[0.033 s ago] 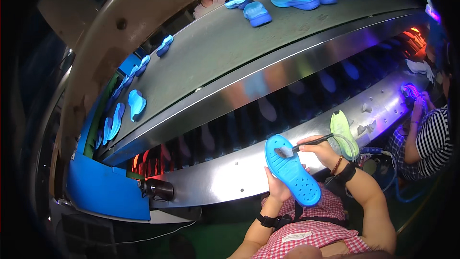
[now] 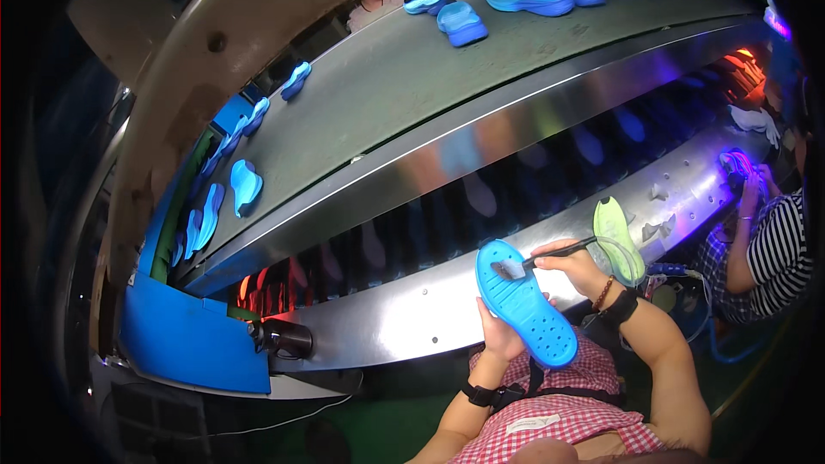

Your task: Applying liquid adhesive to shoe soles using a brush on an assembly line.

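Note:
My left hand point(image 2: 500, 333) is wrapped round the edge of a bright blue shoe sole point(image 2: 531, 309), holding it tilted in front of my apron. Several small holes dot the sole's lower end, and ridges cross its upper part. In my right hand point(image 2: 574, 270) is a brush point(image 2: 559, 253) with a black handle and a thin clear tube running from its rear. The bristles touch the upper end of the sole, where a pale wet-looking patch shows. Just beyond the right hand, a yellow-green sole point(image 2: 614, 232) lies on the metal ledge point(image 2: 378, 314).
Behind the ledge, a dark lower track carries several soles. Above it runs a green conveyor belt point(image 2: 361, 103) bearing several blue soles point(image 2: 526, 2). A dark cylindrical container point(image 2: 287, 338) stands at the ledge's left end. At right, a co-worker in a striped sleeve point(image 2: 778, 245) handles a purple-lit shoe part point(image 2: 736, 168).
The brush has shifted very slightly on the blue sole. Both hands keep their hold.

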Demonstrator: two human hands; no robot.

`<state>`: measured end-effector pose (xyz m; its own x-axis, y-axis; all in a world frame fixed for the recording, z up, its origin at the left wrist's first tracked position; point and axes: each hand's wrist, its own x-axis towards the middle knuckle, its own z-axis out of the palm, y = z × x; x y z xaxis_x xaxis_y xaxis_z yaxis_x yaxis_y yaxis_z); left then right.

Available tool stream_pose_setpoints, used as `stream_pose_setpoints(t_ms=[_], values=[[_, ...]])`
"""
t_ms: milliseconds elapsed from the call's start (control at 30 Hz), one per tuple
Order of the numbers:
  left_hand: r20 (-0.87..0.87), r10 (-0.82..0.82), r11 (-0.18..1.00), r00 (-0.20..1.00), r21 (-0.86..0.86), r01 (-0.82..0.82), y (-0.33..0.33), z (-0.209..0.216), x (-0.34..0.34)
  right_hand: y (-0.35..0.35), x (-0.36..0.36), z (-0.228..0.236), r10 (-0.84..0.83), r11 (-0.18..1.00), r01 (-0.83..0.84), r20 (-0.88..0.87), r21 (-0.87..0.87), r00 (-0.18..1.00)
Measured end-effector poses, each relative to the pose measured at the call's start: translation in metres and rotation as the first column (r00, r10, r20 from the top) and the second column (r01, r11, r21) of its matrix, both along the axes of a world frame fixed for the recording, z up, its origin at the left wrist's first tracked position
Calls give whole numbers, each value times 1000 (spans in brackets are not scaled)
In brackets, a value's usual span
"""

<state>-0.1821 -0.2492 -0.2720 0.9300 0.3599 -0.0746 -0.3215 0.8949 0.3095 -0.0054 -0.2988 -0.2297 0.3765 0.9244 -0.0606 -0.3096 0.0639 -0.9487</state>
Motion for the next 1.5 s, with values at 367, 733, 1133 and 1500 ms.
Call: stream_pose_setpoints(t_ms=[367, 733, 1133, 1500], values=[[-208, 345, 927, 915, 226, -299, 24, 1, 3, -37, -21, 28, 241, 920, -392, 823, -25, 514], [-104, 260, 961, 960, 121, -247, -4, 12, 16, -30, -13, 59, 200, 968, -248, 521, 23, 830], [-80, 338, 936, 938, 134, -326, 11, 24, 14, -48, -10, 59, 419, 869, -493, 464, 45, 781], [-17, 660, 742, 751, 167, -649, 34, 40, 9, -55, -13, 52, 93, 930, -246, 473, 274, 876]])
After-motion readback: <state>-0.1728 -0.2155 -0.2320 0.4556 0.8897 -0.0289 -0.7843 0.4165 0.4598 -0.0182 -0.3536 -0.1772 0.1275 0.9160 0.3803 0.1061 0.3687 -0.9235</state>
